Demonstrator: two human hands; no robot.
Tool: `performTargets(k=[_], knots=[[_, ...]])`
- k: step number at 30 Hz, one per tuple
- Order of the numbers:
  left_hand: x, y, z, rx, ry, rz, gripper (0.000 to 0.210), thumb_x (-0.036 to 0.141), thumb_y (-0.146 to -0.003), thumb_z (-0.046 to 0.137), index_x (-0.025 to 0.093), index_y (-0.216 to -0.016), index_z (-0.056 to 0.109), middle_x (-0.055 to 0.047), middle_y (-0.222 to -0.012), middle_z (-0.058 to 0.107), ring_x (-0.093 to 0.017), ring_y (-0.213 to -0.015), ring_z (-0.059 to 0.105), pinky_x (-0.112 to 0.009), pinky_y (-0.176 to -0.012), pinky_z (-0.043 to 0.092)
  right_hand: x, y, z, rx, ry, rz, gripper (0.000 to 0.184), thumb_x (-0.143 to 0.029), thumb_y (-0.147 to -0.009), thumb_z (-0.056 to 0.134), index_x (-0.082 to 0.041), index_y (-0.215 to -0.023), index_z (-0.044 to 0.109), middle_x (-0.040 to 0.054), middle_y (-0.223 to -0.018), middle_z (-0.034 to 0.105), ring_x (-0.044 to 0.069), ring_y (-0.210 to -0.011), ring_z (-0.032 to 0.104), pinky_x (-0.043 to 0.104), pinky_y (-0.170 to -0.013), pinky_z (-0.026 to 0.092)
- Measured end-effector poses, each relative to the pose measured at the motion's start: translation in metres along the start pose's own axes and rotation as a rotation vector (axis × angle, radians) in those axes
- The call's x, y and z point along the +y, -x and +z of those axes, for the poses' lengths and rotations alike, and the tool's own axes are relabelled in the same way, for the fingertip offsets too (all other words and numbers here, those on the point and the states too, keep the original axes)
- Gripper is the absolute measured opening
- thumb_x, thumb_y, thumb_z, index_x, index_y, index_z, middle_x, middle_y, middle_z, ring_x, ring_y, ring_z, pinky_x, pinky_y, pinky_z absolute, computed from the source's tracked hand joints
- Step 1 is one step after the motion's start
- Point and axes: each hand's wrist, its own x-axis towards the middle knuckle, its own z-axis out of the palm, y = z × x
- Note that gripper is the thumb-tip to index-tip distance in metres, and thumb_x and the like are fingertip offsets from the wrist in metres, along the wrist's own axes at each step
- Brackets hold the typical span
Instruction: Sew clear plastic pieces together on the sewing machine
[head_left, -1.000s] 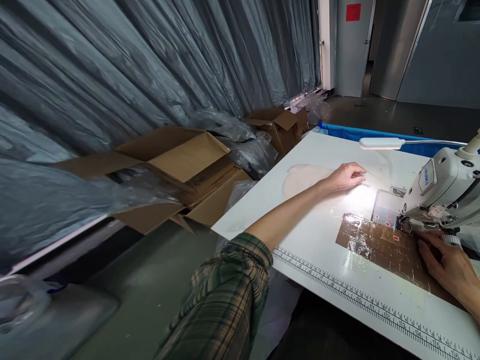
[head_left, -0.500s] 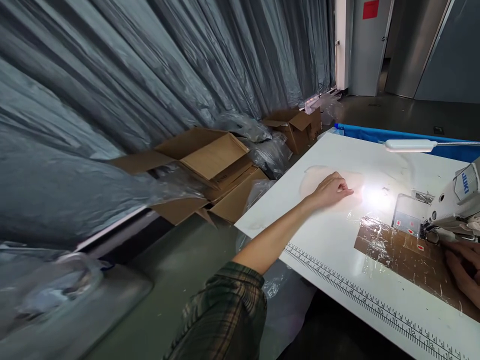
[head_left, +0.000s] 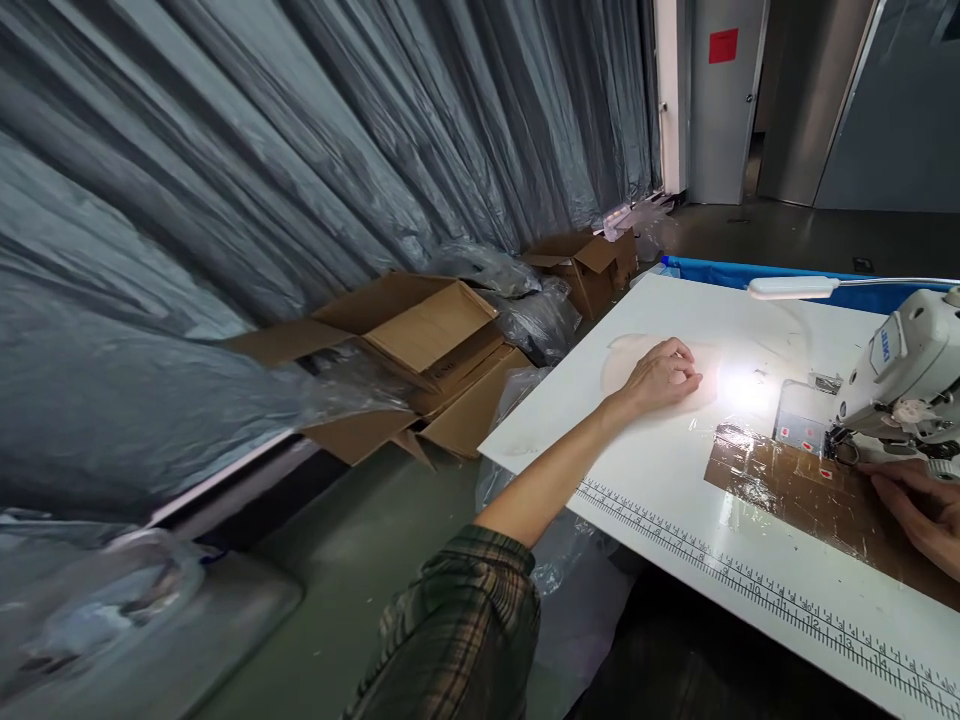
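Observation:
My left hand (head_left: 664, 375) is on the white table, its fingers curled and thumb and fingertips drawn together. Under and around it lies a pale pinkish patch (head_left: 621, 358) that looks like thin cloth; glare washes out its right side. Whether the fingertips pinch it is unclear. At the right edge, my right hand (head_left: 919, 508) is beside the needle area of a white sewing machine (head_left: 900, 370), thumb and forefinger close together over brown board. What they hold, if anything, is too small to make out.
The white tabletop (head_left: 547, 435) has a printed ruler (head_left: 739, 580) along its near edge. Brown board under clear tape (head_left: 780, 490) lies before the machine's metal plate (head_left: 799, 410). A lamp (head_left: 793, 288) hangs behind. Open cardboard boxes (head_left: 435, 330) and plastic bags stand left on the floor.
The view has shifted slightly right, showing more of the machine and of my right hand. My left hand stays at nearly the same spot, its fingers slightly rearranged.

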Motion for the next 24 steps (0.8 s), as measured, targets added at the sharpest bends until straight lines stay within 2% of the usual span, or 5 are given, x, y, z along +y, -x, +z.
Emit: performTargets(k=[4, 7, 11, 16, 24], knots=[[0.048, 0.022, 0.023, -0.368, 0.154, 0.231, 0.027, 0.028, -0.098, 0.052, 0.017, -0.076, 0.064, 0.0, -0.068, 0.064, -0.011, -0.06, 0.057, -0.025, -0.062, 0.049, -0.017, 0.008, -0.004, -0.359, -0.504, 0.204, 0.071, -0.073, -0.078, 0.064, -0.019, -0.124, 0.072, 0.0145, -0.103, 0.076, 0.029, -0.093, 0.073, 0.039, -0.083, 0.064], [0.082, 0.038, 0.046, -0.635, 0.261, 0.517, 0.021, 0.026, -0.102, 0.048, 0.017, -0.097, 0.067, -0.006, -0.092, 0.073, -0.014, -0.081, 0.067, -0.027, -0.074, 0.055, -0.031, 0.01, -0.003, -0.514, -0.609, 0.2, 0.074, -0.075, -0.077, 0.067, -0.02, -0.127, 0.07, 0.0145, -0.109, 0.074, 0.03, -0.102, 0.072, 0.045, -0.095, 0.061], [0.097, 0.035, 0.063, -0.566, 0.133, 0.587, 0.019, 0.02, -0.099, 0.05, 0.017, -0.113, 0.063, -0.013, -0.114, 0.07, -0.021, -0.106, 0.066, -0.034, -0.092, 0.056, -0.041, 0.01, 0.004, -0.534, -0.571, 0.162, 0.074, -0.077, -0.072, 0.072, -0.022, -0.121, 0.072, 0.0123, -0.107, 0.075, 0.029, -0.1, 0.073, 0.047, -0.095, 0.06], [0.087, 0.018, 0.065, -0.566, 0.046, 0.595, 0.059, 0.016, -0.084, 0.063, 0.016, -0.142, 0.049, -0.01, -0.118, 0.071, -0.024, -0.111, 0.066, -0.043, -0.109, 0.046, -0.049, 0.022, 0.0, -0.53, -0.554, 0.084, 0.074, -0.082, -0.073, 0.064, -0.02, -0.111, 0.076, 0.013, -0.099, 0.076, 0.026, -0.089, 0.075, 0.04, -0.079, 0.064], [0.067, 0.022, 0.044, -0.717, 0.304, 0.404, 0.037, 0.032, -0.092, 0.061, 0.019, -0.126, 0.066, 0.0, -0.075, 0.069, -0.012, -0.063, 0.06, -0.025, -0.063, 0.047, -0.01, 0.029, -0.027, -0.49, -0.487, 0.222, 0.064, -0.07, -0.079, 0.066, -0.021, -0.12, 0.072, 0.0107, -0.091, 0.075, 0.02, -0.065, 0.07, 0.025, -0.044, 0.052]])
